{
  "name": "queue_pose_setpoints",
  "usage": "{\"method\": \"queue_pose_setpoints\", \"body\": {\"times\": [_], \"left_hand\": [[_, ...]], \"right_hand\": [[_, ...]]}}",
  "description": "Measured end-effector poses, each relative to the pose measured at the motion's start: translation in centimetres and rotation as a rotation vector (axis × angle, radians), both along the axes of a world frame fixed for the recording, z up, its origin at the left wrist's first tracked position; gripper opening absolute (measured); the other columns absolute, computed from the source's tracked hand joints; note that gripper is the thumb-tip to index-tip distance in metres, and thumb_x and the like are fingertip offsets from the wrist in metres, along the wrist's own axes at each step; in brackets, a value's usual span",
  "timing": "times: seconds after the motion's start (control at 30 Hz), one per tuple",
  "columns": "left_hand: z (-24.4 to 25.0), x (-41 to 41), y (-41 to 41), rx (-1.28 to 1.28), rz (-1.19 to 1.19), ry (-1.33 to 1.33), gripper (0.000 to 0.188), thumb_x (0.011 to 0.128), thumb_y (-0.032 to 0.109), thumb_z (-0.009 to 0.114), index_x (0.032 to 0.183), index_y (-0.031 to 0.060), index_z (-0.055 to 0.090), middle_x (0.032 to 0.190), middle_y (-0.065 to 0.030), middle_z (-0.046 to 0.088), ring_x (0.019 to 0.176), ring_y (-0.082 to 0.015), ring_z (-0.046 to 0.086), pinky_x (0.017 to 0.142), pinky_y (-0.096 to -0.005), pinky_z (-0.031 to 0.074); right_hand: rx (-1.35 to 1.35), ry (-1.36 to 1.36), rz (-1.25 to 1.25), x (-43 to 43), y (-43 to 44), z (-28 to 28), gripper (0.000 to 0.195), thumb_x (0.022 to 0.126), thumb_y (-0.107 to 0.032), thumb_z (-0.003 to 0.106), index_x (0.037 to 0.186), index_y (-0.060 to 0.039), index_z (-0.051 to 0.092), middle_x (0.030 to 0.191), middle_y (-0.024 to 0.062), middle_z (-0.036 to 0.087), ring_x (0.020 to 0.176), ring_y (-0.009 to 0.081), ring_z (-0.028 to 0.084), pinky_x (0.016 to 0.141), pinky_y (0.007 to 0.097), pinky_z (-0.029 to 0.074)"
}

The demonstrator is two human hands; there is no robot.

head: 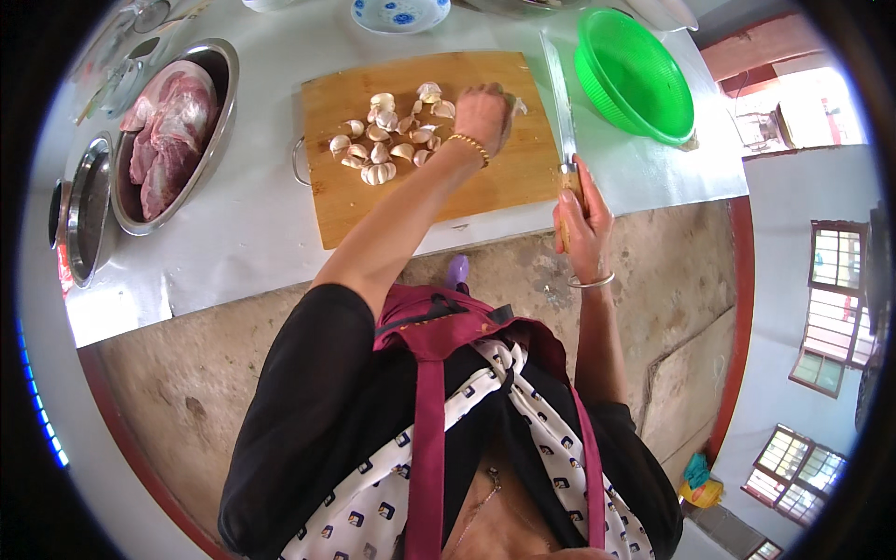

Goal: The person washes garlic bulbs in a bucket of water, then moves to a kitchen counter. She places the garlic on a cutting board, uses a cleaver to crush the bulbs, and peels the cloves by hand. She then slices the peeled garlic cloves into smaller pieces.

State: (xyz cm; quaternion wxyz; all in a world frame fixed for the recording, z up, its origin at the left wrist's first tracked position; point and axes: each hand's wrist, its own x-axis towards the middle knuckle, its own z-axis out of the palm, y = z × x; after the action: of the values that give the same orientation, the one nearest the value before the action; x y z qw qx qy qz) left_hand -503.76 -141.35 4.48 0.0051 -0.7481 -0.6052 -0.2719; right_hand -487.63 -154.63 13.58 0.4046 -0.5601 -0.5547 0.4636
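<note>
My right hand (586, 222) grips the wooden handle of a kitchen knife (558, 87), whose blade points away from me along the right side of a wooden cutting board (490, 183). Fingers curled, my left hand (484, 115) is over the right half of the board, and its knuckles hide whatever may be inside it. A pale scrap of garlic skin (519, 106) shows just to its right. Several loose garlic cloves (402, 150) are spread to the left of that hand, along with a partly broken garlic bulb (378, 173).
At left, a large piece of raw meat (175, 126) fills a steel basin (225, 140) beside a steel tray (87, 210). A green plastic colander (633, 77) stands right of the knife. Behind the board is a blue-flowered dish (400, 17). The metal-topped table (245, 259) ends near my waist.
</note>
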Motion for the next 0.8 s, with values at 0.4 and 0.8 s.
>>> {"method": "queue_pose_setpoints", "body": {"times": [0.4,0.8], "left_hand": [[2.1,-11.6,-4.5,0.287,0.212,-0.356,0.018,0.076,0.005,0.060,0.091,0.0074,0.069,0.086,-0.0102,0.065,0.079,-0.0272,0.061,0.071,-0.0347,0.049],[0.6,-15.9,-1.2,-0.349,0.266,-0.058,0.036,0.066,0.031,0.066,0.094,0.0083,0.064,0.091,-0.0131,0.065,0.087,-0.0317,0.061,0.076,-0.0408,0.048]], "right_hand": [[0.291,-0.718,0.154,3.7,0.0,-7.8,0.051,0.088,-0.023,0.054,0.136,-0.0176,0.039,0.079,0.0151,0.065,0.067,0.0284,0.064,0.058,0.0393,0.048],[-0.083,0.120,0.161,-4.3,1.2,-0.9,0.047,0.091,-0.015,0.050,0.136,-0.0032,0.039,0.060,0.0003,0.045,0.045,0.0050,0.039,0.036,0.0213,0.033]]}}
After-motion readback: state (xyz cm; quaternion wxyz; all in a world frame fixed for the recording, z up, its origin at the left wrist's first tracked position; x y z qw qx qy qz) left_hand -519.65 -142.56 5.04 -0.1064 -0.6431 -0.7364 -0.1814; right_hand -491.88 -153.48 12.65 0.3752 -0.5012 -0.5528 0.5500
